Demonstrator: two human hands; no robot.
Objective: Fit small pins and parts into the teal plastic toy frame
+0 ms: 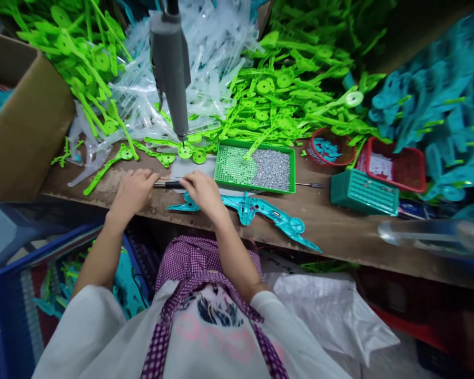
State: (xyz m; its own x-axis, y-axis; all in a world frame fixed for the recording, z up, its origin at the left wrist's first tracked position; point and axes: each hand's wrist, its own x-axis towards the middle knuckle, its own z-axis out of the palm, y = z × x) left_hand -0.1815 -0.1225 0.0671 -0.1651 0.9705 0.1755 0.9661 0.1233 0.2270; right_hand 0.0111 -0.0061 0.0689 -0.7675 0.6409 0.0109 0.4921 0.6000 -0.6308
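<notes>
A thin tool with a black grip and a metal end (168, 185) lies across the near part of the bench, between my hands. My right hand (203, 190) is closed round its black part. My left hand (134, 190) has its fingers curled down at the metal end; whatever they hold is hidden. Under my right wrist lies a long turquoise plastic part (247, 206), its inner side up. Above and between the hands hangs a grey power screwdriver (171, 79), its bit over a lime-green round-headed part (185, 151).
A green tray (256, 187) of small metal screws stands right of my hands. Beyond are red baskets (413, 184), a turquoise basket (363, 195) and heaps of green parts (284, 100), clear parts (205, 47) and turquoise parts (426, 100). A cardboard box (27, 121) stands left.
</notes>
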